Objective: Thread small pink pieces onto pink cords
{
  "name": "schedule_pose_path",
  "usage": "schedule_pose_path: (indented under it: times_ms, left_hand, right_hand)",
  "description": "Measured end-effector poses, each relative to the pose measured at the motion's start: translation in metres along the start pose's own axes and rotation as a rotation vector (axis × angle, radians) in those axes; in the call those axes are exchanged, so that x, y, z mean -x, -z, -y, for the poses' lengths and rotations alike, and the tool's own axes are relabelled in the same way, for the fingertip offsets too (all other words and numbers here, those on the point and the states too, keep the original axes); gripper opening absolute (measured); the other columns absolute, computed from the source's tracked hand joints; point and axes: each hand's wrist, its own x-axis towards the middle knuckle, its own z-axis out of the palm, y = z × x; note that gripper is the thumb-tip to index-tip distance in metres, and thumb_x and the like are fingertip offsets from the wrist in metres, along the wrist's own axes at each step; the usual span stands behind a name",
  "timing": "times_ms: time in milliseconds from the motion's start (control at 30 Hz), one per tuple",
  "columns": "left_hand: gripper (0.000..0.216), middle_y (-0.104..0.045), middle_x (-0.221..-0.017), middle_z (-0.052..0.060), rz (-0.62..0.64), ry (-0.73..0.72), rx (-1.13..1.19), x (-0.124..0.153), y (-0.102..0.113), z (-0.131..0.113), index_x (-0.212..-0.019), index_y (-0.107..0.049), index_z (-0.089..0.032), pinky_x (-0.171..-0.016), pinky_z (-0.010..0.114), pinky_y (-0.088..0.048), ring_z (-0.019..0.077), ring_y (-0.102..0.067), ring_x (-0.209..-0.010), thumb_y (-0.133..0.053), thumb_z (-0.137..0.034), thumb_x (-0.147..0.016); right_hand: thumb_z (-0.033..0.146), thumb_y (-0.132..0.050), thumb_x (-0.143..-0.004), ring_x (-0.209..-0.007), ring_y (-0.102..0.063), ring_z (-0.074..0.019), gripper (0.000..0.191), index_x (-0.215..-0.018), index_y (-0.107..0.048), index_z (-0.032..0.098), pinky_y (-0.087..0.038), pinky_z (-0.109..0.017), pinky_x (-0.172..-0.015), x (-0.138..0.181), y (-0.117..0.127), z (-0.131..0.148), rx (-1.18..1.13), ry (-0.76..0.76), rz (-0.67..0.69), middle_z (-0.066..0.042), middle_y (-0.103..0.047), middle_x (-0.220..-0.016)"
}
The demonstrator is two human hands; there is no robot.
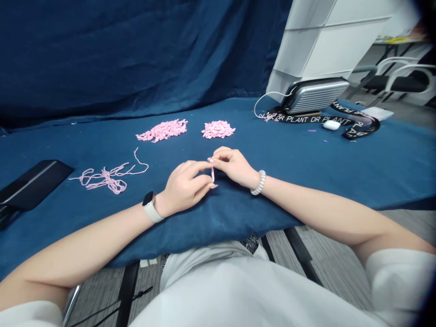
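Both hands meet above the front part of the blue-covered table. A short pink strip (pixel 213 174), perhaps paper or yarn, runs between the fingers of my left hand (pixel 189 184), which are closed on it. My right hand (pixel 235 165) pinches at the upper end of the strip, its fingertips touching the left index finger. Beyond the hands lie two piles of small pink knotted pieces, a wider pile (pixel 164 131) on the left and a rounder pile (pixel 218 129) beside it. Left of my left hand, a loose bundle of pink yarn (pixel 111 178) rests on the cloth.
At the far left lies a dark flat tablet-like object (pixel 34 184). On the right stand a silver ribbed case (pixel 318 96), a black lettered strap (pixel 303 119) and a white earbud case (pixel 331 125). A blue curtain (pixel 136 54) hangs behind the table.
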Motion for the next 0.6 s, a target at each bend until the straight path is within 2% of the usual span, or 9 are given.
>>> schedule_pose_path:
  times_ms: [100,267,400,467,600]
  left_hand:
    - [0.009,-0.066,-0.11,0.009,0.094,-0.063,0.087,0.0027,0.0008,0.0011,-0.081,-0.069,-0.024,-0.086,0.035,-0.039,0.0216,-0.057,-0.092,-0.061,-0.026,-0.078]
    - [0.01,-0.07,-0.097,0.008,0.1,-0.04,0.177,0.0046,0.0017,0.0001,-0.083,-0.071,-0.025,-0.086,0.035,-0.042,0.0202,-0.061,-0.088,-0.063,-0.022,-0.076]
    - [0.012,-0.072,-0.092,0.006,0.095,-0.127,0.125,0.0039,-0.0004,0.0,-0.085,-0.071,-0.025,-0.085,0.033,-0.045,0.0183,-0.064,-0.086,-0.066,-0.021,-0.074]
    - [0.014,-0.073,-0.089,0.005,0.004,-0.22,0.066,0.0023,-0.0012,0.0009,-0.086,-0.07,-0.025,-0.081,0.031,-0.047,0.0168,-0.065,-0.084,-0.067,-0.019,-0.074]
    - [0.019,-0.072,-0.087,0.004,-0.27,-0.387,0.01,-0.0041,0.0003,0.0016,-0.087,-0.068,-0.021,-0.073,0.027,-0.051,0.0146,-0.066,-0.079,-0.068,-0.01,-0.071]
  right_hand:
    - [0.031,-0.063,-0.076,-0.073,-0.051,-0.0123,0.022,-0.06,-0.063,0.015,-0.041,-0.028,-0.071,0.0027,-0.0031,0.0025,-0.052,0.005,0.113,-0.002,-0.056,-0.074]
    - [0.027,-0.063,-0.075,-0.073,-0.052,-0.0114,0.018,-0.062,-0.064,0.015,-0.043,-0.028,-0.073,0.0063,-0.005,0.0082,-0.114,-0.022,0.191,-0.002,-0.056,-0.077]
    - [0.024,-0.063,-0.075,-0.074,-0.053,-0.011,0.016,-0.062,-0.064,0.014,-0.042,-0.028,-0.075,0.0067,-0.0062,0.0079,-0.129,-0.041,0.237,-0.002,-0.056,-0.078]
    - [0.025,-0.063,-0.075,-0.073,-0.052,-0.011,0.018,-0.061,-0.063,0.014,-0.042,-0.028,-0.074,0.0058,-0.0065,0.0066,-0.131,-0.033,0.234,-0.002,-0.056,-0.076]
    - [0.029,-0.063,-0.076,-0.071,-0.052,-0.0108,0.022,-0.06,-0.062,0.014,-0.041,-0.027,-0.073,0.0037,-0.0063,0.0042,-0.135,-0.031,0.171,-0.001,-0.056,-0.073]
